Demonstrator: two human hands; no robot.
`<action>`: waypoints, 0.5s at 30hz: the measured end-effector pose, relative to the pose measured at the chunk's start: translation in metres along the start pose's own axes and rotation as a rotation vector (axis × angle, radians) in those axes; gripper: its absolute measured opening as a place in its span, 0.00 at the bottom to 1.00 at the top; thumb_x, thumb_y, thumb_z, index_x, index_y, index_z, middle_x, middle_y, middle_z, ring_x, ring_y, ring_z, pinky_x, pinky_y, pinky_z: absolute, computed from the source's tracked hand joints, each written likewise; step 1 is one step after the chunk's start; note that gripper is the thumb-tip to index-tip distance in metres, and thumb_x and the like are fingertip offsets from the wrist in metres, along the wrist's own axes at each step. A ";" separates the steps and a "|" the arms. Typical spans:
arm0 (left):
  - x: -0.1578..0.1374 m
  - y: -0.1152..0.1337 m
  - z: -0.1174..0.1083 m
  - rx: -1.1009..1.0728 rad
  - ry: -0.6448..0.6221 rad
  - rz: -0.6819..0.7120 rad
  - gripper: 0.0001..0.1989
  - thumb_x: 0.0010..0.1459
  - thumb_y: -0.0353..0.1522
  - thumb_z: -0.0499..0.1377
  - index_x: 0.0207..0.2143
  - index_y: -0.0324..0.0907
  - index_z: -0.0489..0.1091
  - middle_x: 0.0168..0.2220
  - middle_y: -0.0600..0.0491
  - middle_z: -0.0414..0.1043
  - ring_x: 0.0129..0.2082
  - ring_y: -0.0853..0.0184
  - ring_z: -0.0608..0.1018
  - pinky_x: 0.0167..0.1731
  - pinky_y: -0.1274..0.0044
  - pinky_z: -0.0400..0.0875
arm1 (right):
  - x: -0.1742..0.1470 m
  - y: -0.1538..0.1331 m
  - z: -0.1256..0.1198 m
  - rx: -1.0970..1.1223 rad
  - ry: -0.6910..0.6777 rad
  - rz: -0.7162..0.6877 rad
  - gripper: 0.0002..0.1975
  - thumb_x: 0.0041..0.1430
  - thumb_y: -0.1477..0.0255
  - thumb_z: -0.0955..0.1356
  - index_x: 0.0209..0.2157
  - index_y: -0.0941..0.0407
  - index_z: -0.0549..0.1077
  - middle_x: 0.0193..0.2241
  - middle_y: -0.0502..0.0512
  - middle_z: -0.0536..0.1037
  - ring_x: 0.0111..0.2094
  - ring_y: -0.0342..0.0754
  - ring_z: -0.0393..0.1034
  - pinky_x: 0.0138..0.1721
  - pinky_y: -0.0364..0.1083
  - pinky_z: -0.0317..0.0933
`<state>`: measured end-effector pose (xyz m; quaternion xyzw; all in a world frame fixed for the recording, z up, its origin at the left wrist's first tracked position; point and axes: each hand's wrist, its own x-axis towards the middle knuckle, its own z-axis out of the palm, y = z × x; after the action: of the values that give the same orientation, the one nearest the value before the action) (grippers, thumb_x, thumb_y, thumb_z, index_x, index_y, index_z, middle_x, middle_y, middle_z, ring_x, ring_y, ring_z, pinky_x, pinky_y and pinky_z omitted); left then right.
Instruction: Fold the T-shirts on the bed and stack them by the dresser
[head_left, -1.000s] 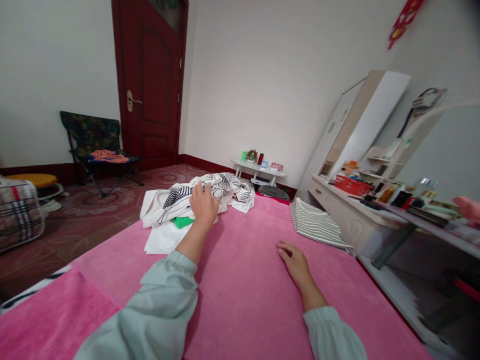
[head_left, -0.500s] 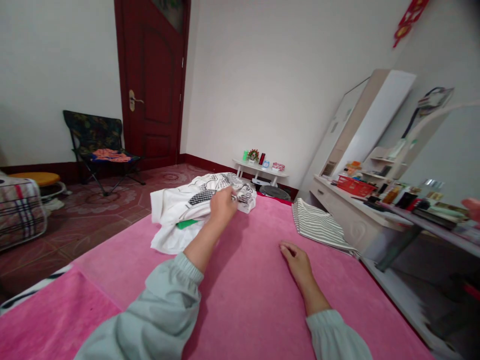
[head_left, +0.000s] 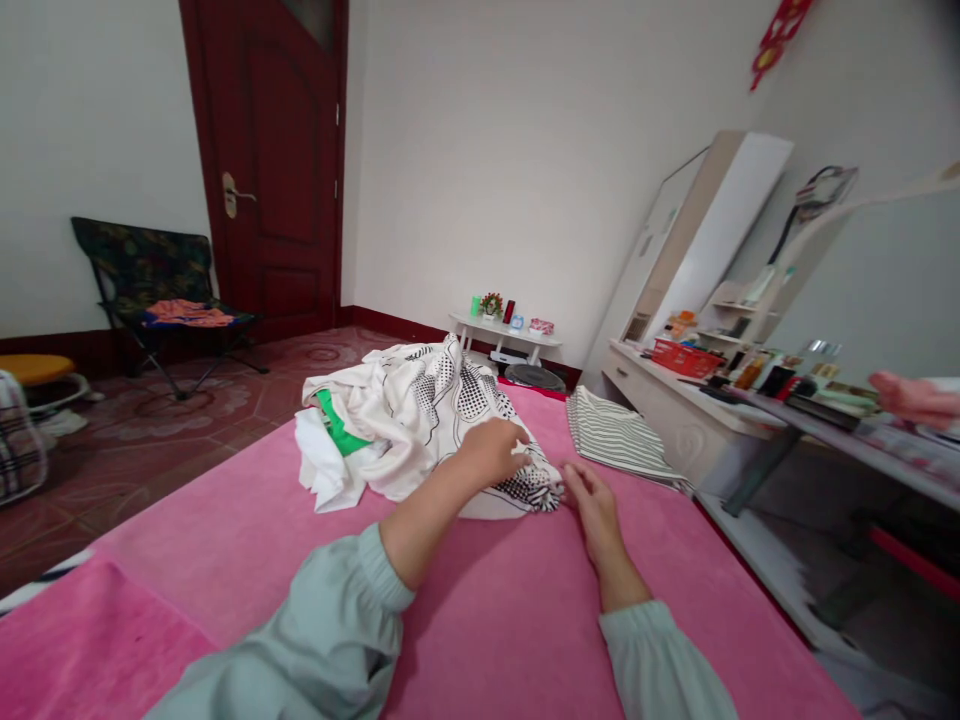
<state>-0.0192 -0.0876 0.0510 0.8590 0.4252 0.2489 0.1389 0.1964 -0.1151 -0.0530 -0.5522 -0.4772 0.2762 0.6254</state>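
Note:
A crumpled white shirt with black dotted and line prints is spread over the pink bed cover. My left hand is closed on the shirt's near right part, its fingertips partly hidden behind the knuckles. At the shirt's bunched right edge, my right hand has its thumb and fingers drawn together on the fabric. Something green shows among the white folds on the left. Beyond my right hand lies a striped cloth, folded flat.
On the right stands a dressing table with a red basket and several bottles. A low white shelf is past the bed's far end. To the left are a folding chair and a yellow stool.
My left hand has pulled the shirt right and nearer, spreading it wider. My right hand has shifted slightly and now meets the shirt's edge. The view has turned a little right.

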 end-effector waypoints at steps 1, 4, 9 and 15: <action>0.003 -0.005 -0.007 0.005 0.051 -0.032 0.14 0.54 0.35 0.59 0.43 0.44 0.75 0.40 0.49 0.77 0.40 0.60 0.77 0.39 0.72 0.68 | -0.005 -0.006 0.009 -0.120 -0.052 -0.111 0.22 0.49 0.57 0.69 0.43 0.58 0.74 0.44 0.61 0.76 0.44 0.55 0.71 0.43 0.52 0.66; 0.009 -0.019 -0.021 -0.042 0.213 -0.065 0.12 0.57 0.34 0.56 0.39 0.43 0.76 0.38 0.50 0.78 0.39 0.62 0.77 0.39 0.73 0.68 | -0.026 -0.029 0.043 -0.508 -0.260 -0.399 0.22 0.49 0.63 0.70 0.47 0.55 0.73 0.50 0.59 0.73 0.53 0.56 0.64 0.55 0.53 0.56; 0.013 -0.033 -0.027 -0.130 0.338 -0.087 0.10 0.55 0.35 0.57 0.35 0.43 0.77 0.34 0.52 0.79 0.35 0.66 0.77 0.36 0.76 0.67 | -0.056 -0.048 0.086 -0.997 -0.525 -0.428 0.30 0.54 0.68 0.67 0.59 0.53 0.62 0.52 0.58 0.71 0.53 0.53 0.63 0.52 0.49 0.55; 0.011 -0.033 -0.036 -0.107 0.340 -0.121 0.09 0.55 0.34 0.58 0.34 0.43 0.77 0.32 0.54 0.79 0.34 0.67 0.77 0.35 0.77 0.67 | -0.013 -0.023 0.042 -0.623 -0.111 -0.215 0.14 0.53 0.73 0.59 0.36 0.55 0.75 0.35 0.55 0.78 0.37 0.50 0.71 0.40 0.46 0.62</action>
<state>-0.0550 -0.0580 0.0695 0.7687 0.4796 0.4040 0.1255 0.1487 -0.1142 -0.0375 -0.6472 -0.6276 0.0791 0.4253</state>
